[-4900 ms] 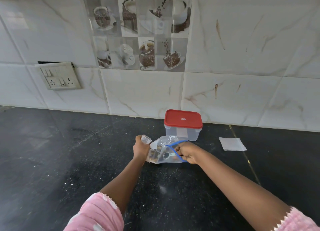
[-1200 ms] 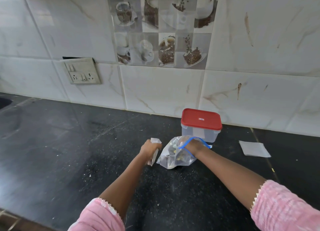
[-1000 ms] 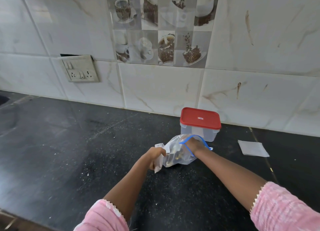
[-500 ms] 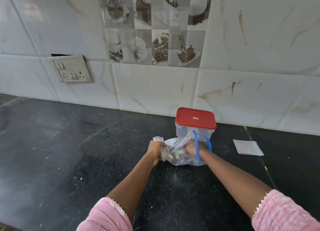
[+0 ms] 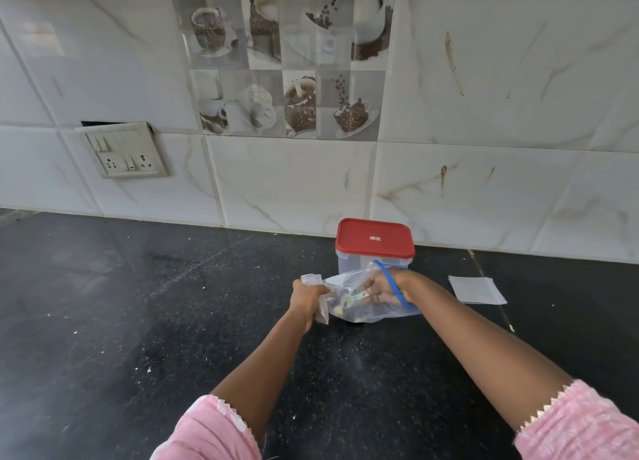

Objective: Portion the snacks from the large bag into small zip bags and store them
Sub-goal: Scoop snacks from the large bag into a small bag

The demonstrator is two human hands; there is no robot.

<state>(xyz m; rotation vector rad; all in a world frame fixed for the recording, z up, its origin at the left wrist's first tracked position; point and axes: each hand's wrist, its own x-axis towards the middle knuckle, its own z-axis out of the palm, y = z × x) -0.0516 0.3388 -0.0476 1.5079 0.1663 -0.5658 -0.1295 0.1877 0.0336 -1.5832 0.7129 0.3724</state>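
Note:
A large clear bag [image 5: 371, 312] with a blue zip rim lies on the black counter [image 5: 138, 321], holding a few snack pieces. My right hand [image 5: 382, 286] is inside the bag, fingers closed around a small scoop-like piece and snacks. My left hand [image 5: 307, 295] is shut on a small clear zip bag [image 5: 320, 299] held upright just left of the large bag. Right behind the large bag stands a clear plastic box with a red lid [image 5: 375, 239].
A flat stack of small clear zip bags [image 5: 477, 289] lies on the counter to the right. The tiled wall runs along the back, with a switch and socket plate [image 5: 122, 153] at the left.
My right hand has pushed deeper into the large bag. My left hand with the small bag has come back beside it after swinging away to the left.

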